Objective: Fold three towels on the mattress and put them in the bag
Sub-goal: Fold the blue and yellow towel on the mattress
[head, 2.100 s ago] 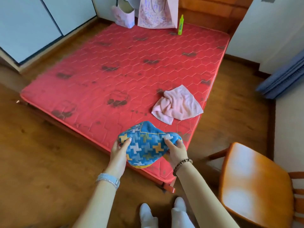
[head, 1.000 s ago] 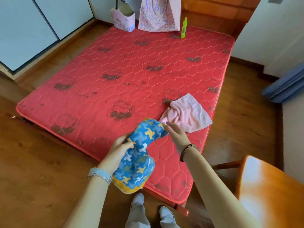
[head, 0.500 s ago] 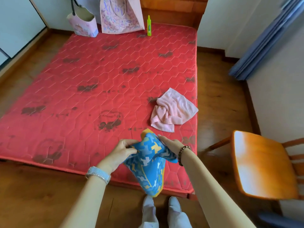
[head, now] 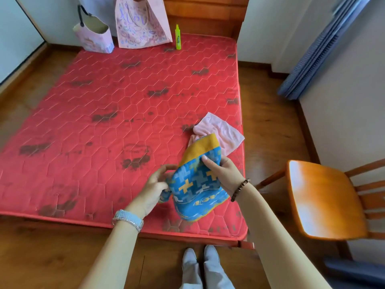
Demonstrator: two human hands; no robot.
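A blue towel (head: 193,184) with a yellow and white cross pattern and an orange border hangs over the near right part of the red mattress (head: 116,113). My left hand (head: 154,188) grips its left edge and my right hand (head: 223,174) pinches its upper edge. Just behind it a crumpled pink towel (head: 220,134) lies near the mattress's right edge, partly hidden by the blue towel. A tall pink tote bag (head: 139,21) leans at the far end, with a smaller pink bag (head: 93,36) on its left. No third towel is in view.
A green bottle (head: 178,37) stands upright at the far edge beside the tote bag. An orange wooden chair (head: 320,199) stands on the wood floor to my right. White cabinet doors are at the far left, a blue curtain (head: 312,59) at the far right.
The blue towel has been lifted and turned, so its orange border now points up. My view has shifted left and squared to the mattress.
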